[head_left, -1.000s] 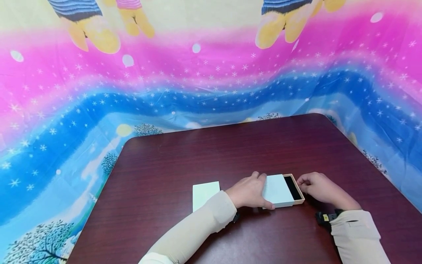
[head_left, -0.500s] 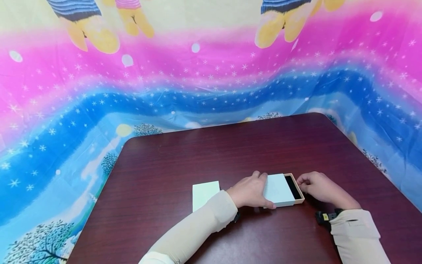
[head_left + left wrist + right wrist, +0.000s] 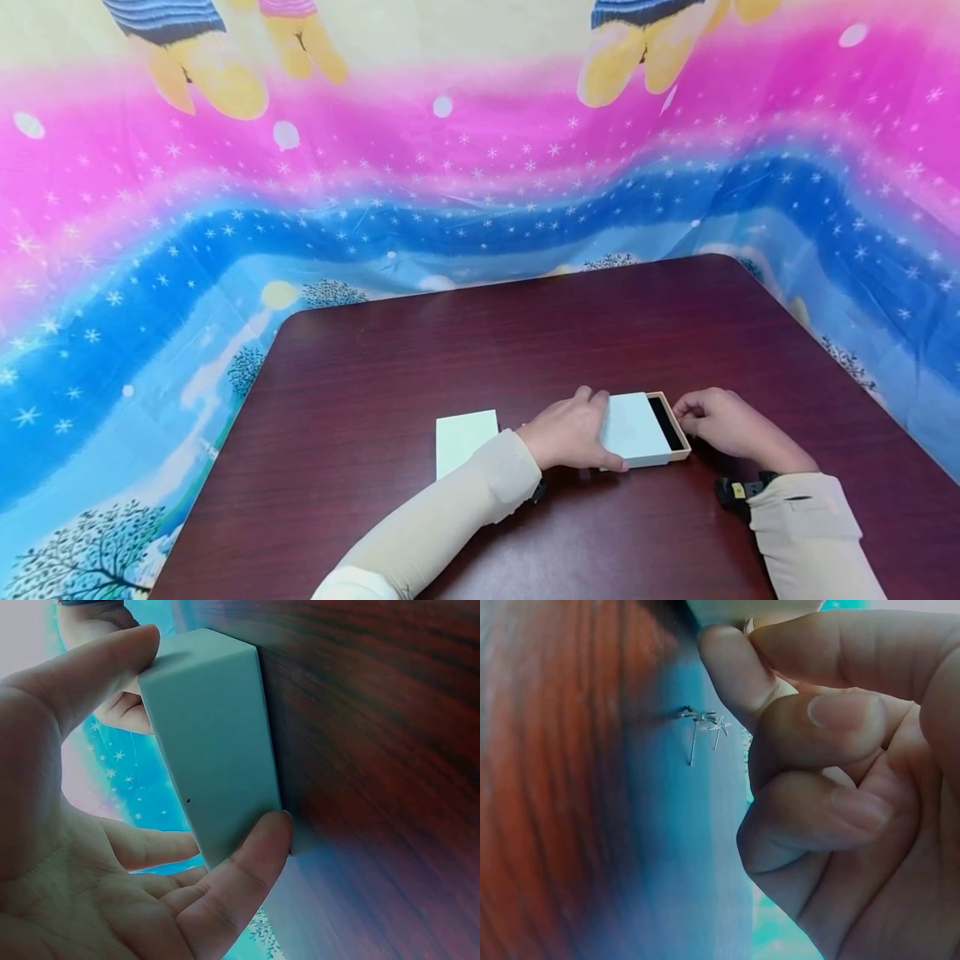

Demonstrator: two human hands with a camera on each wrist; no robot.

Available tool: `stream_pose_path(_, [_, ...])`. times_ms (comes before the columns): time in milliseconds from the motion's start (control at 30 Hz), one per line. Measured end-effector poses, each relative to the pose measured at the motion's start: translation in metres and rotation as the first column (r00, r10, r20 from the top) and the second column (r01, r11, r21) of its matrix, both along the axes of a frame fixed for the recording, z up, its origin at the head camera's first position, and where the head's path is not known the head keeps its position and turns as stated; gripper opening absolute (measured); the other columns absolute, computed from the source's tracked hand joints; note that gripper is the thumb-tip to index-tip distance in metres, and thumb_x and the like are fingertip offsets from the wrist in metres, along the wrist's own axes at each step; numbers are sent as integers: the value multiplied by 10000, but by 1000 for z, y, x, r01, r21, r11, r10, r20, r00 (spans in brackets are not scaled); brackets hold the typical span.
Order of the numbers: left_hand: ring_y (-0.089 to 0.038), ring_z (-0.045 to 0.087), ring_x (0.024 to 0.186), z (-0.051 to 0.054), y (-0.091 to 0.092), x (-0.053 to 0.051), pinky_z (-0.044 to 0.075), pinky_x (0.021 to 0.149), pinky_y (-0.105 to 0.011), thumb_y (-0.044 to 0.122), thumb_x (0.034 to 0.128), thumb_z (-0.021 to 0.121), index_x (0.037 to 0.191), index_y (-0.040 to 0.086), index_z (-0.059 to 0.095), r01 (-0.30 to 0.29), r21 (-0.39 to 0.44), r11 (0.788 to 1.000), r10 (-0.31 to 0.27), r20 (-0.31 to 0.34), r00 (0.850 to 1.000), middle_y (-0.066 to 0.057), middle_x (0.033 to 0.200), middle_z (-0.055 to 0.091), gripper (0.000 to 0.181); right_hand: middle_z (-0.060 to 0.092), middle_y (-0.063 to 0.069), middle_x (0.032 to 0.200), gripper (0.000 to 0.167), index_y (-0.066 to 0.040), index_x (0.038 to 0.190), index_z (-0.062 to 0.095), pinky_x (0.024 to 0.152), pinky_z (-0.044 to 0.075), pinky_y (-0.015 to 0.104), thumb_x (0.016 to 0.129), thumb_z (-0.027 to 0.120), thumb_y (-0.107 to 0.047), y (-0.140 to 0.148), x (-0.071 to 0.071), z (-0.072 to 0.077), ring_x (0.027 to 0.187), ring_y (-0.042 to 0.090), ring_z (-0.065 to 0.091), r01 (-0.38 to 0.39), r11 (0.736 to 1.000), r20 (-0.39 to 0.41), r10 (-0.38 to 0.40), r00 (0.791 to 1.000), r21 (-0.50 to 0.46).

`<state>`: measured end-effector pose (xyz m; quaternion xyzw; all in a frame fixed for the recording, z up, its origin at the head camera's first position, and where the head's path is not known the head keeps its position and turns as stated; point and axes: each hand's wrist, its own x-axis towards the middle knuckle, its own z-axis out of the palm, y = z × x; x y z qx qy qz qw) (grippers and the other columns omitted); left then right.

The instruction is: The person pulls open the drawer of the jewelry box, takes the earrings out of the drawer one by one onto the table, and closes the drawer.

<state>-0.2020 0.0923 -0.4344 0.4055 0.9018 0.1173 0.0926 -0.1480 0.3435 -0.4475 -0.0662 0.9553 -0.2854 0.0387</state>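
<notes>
A white drawer box (image 3: 636, 427) lies on the table with its sleeve covering most of a tan-edged tray (image 3: 688, 451), whose lining is black. My left hand (image 3: 567, 429) grips the sleeve's left end; in the left wrist view the thumb and fingers span a white side. At the tray's right end is my right hand (image 3: 718, 423). Its thumb and index finger pinch a small pull tab (image 3: 748, 627), mostly hidden by the fingertips; the other fingers are curled. In the right wrist view two thin metallic stud-like shapes (image 3: 697, 716) show against the table.
A second white flat box (image 3: 463, 442) lies to the left, partly hidden by my left sleeve. The dark red-brown table (image 3: 465, 350) is glossy. Behind it hangs a printed curtain (image 3: 420, 167), along the back and sides.
The box sleeve has slid very slightly right over the tray, so a little less black lining shows. Both hands keep nearly the same pose.
</notes>
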Motion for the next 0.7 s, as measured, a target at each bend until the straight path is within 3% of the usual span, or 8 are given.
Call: stream_pose_path(700, [-65, 497, 724, 1, 6, 1, 431, 660, -181, 626, 689, 777, 1358, 96, 460, -7, -20, 1000, 6, -14, 1000, 23, 1038, 476, 911, 582, -48, 703, 103, -65, 893, 696, 588, 403, 326, 902, 601, -27, 0, -1, 2, 613, 136, 475, 5, 1000, 22, -5, 1000, 6])
